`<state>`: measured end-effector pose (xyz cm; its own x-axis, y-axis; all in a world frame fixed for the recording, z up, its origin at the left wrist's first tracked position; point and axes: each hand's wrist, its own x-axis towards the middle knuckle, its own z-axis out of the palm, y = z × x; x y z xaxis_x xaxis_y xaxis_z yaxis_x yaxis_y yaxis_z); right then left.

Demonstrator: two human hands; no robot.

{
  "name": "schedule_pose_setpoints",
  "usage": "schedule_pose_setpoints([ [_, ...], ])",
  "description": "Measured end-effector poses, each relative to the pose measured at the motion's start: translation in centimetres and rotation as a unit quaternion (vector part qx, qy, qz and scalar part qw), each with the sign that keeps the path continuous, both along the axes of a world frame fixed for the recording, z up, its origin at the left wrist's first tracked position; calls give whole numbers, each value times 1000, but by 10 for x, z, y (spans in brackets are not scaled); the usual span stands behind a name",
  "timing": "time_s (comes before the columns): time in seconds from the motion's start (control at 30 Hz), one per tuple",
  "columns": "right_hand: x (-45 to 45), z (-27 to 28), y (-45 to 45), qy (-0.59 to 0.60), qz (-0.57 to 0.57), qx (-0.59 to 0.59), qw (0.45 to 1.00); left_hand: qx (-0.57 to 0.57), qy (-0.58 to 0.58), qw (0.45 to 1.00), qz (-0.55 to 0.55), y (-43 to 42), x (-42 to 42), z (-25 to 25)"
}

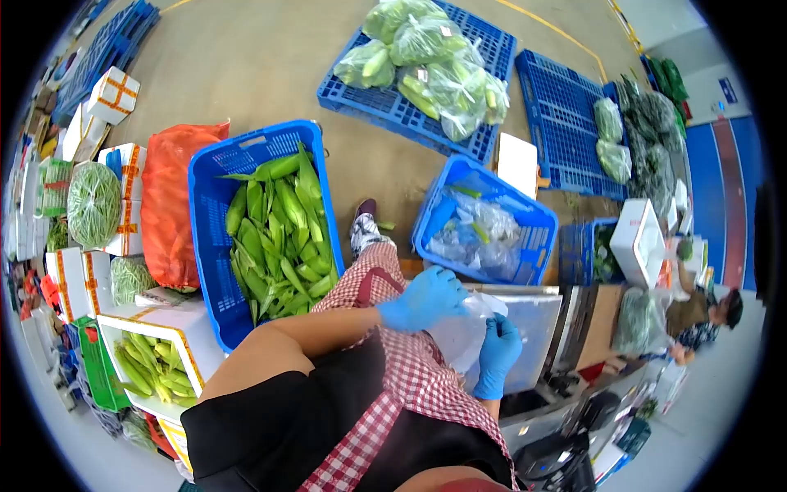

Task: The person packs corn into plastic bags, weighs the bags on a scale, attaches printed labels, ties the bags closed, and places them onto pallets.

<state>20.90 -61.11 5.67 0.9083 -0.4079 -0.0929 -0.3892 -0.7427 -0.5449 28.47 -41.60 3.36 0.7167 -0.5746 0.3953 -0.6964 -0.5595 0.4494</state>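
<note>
Both my hands wear blue gloves and are at a clear plastic bag [456, 338] in front of my checked apron. My left hand [422, 300] has its fingers closed on the bag's upper left side, slightly blurred. On the right side, my right hand [498, 354] pinches the bag near its upper edge. A small white piece [494, 304] shows between the hands; I cannot make out what it is. Under the bag lies a metal-looking tabletop [533, 328]. To the left stands a blue crate [209, 234] holding many ears of corn in green husks [283, 238].
Ahead, a blue crate [537, 221] contains loose plastic bags. Bagged green produce [447, 74] sits on a blue pallet [361, 102]. Left are an orange sack [172, 205] and a foam box [193, 357] of corn. Another person [701, 316] is at the far right.
</note>
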Motion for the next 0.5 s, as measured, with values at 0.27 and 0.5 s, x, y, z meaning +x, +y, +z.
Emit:
schedule_pose_setpoints([
  [0.27,239,-5,79,-56,108,-21,992,-22,15,997,76,72,229,-17],
  [0.5,391,1,140,-56,84,26,995,11,181,979,92,129,327,-15],
])
